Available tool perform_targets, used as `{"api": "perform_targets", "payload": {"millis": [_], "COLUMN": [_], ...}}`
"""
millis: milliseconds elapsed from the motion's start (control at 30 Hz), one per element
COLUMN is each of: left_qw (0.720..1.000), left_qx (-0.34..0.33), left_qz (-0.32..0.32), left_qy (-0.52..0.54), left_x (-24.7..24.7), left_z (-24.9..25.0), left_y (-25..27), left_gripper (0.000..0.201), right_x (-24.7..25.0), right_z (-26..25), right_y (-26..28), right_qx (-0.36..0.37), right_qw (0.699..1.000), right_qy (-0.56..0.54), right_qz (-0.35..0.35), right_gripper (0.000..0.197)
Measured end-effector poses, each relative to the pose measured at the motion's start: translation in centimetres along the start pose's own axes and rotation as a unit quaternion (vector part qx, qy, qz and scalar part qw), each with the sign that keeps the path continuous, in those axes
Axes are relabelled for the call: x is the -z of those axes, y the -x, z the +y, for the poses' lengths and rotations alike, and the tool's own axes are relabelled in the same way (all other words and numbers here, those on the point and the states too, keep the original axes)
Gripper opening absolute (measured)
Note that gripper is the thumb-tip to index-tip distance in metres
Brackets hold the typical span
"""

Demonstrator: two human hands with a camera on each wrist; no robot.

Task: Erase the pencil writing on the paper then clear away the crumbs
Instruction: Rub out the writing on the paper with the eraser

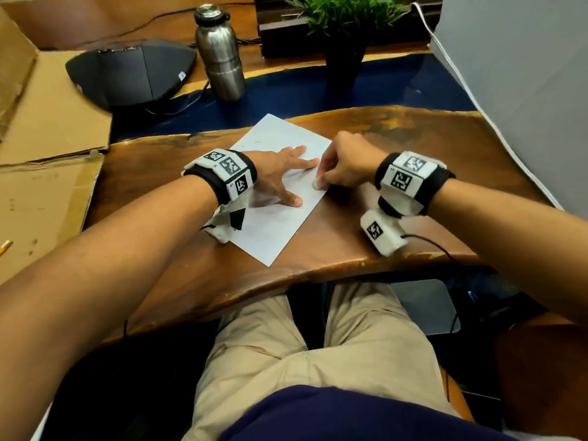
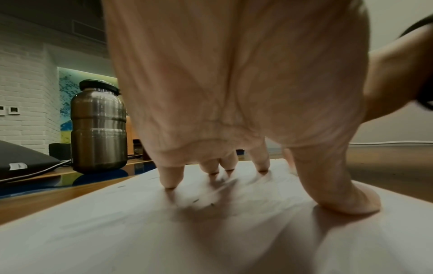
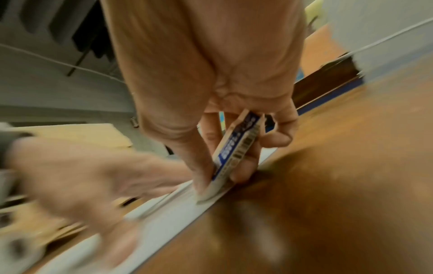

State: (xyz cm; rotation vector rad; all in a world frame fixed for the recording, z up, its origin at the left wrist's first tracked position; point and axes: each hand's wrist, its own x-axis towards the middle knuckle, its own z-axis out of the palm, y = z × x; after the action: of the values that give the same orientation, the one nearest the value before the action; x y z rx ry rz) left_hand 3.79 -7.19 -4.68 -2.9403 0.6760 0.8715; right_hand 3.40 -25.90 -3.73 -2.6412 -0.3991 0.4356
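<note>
On the brown wooden desk (image 1: 397,246), the left hand (image 1: 276,173) presses flat on the white paper sheet (image 1: 273,230); the right hand (image 1: 343,167) pinches a sleeved white eraser (image 3: 234,155), seemingly touching the paper's edge.

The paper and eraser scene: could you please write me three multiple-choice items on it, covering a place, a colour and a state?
1. Where does the eraser touch the paper?
A. near its right edge
B. at its far corner
C. at its near corner

2. What colour is the bottle?
A. red
B. silver
C. green

3. What is the left hand doing?
A. gripping a pencil
B. lifting the paper
C. pressing flat on the paper

Answers: 1 A, the right hand holds it by that edge; 2 B, bare metal with a black cap; 3 C, its fingers are spread on the sheet.
</note>
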Motion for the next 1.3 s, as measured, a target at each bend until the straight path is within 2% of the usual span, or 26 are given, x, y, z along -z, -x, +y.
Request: {"api": "perform_targets", "payload": {"millis": [67,133,233,300,400,500,567,667,767,833,933,1000,1067,1100,1167,1233,1300], "left_qw": [1.0,1.0,1.0,1.0,1.0,1.0,1.0,1.0,1.0,1.0,1.0,1.0,1.0,1.0,1.0,1.0,1.0], "left_qx": [0.0,0.005,0.002,-0.003,-0.004,0.001,0.003,-0.001,0.003,0.003,0.0,0.004,0.008,0.008,0.01,0.011,0.009], "left_qz": [0.003,0.004,-0.003,-0.002,0.005,-0.002,-0.007,-0.002,-0.005,-0.009,-0.009,-0.01,-0.014,-0.016,-0.014,-0.008,-0.008], "left_qy": [-0.004,0.002,0.011,0.009,0.009,0.013,0.012,0.012,0.015,0.015,0.012,0.013,0.015,0.016,0.011,0.008,0.009], "left_x": [0.1,0.0,-0.3,-0.2,-0.1,-0.1,-0.2,-0.2,0.0,0.2,0.1,0.1,0.2,0.2,0.1,-0.2,-0.3], "left_z": [0.3,0.3,-0.4,-0.3,0.2,-0.2,-0.4,-0.1,-0.3,-0.2,0.0,-0.3,-0.4,-0.3,-0.2,-0.3,-0.8], "left_y": [0.1,0.1,-0.3,-0.2,0.0,-0.1,-0.2,-0.3,-0.2,-0.2,-0.3,-0.3,-0.4,-0.5,-0.6,-0.8,-1.0], "left_gripper": [0.097,0.097,0.098,0.098,0.097,0.098,0.099,0.1,0.1,0.101,0.102,0.102,0.102,0.103,0.103,0.105,0.106], "right_x": [1.1,0.6,-1.3,-0.3,0.6,-1.1,-0.6,0.3,-1.2,-0.9,0.3,-0.8,-1.6,-1.1,0.4,0.4,-0.9], "right_z": [0.7,0.5,-0.7,-0.2,0.4,-0.7,-0.5,0.2,-0.8,-0.9,-0.1,-0.8,-1.3,-1.1,-0.2,0.2,-0.7], "right_y": [-0.8,-0.8,0.4,-0.2,-1.1,0.1,-0.1,-1.1,-0.2,-0.3,-1.3,-0.7,0.0,-0.2,-1.2,-1.4,-0.5], "right_qx": [-0.043,-0.038,0.02,-0.016,-0.051,0.013,-0.001,-0.046,0.013,0.011,-0.037,-0.01,0.026,0.016,-0.029,-0.039,0.001], "right_qw": [0.998,0.996,1.0,0.999,0.995,1.0,1.0,0.996,1.0,1.0,0.997,0.999,1.0,1.0,0.998,0.995,0.999], "right_qy": [-0.03,-0.038,-0.005,-0.02,-0.042,-0.007,-0.016,-0.042,-0.02,-0.015,-0.032,-0.019,-0.006,-0.008,-0.036,-0.045,-0.016], "right_qz": [0.043,0.065,0.018,0.021,0.077,0.025,0.009,0.065,0.017,-0.005,0.059,0.045,0.0,-0.004,0.038,0.075,0.043], "right_gripper": [0.016,0.011,0.006,0.012,0.013,0.006,0.01,0.013,0.004,0.008,0.01,0.004,0.005,0.008,0.013,0.01,0.006]}}
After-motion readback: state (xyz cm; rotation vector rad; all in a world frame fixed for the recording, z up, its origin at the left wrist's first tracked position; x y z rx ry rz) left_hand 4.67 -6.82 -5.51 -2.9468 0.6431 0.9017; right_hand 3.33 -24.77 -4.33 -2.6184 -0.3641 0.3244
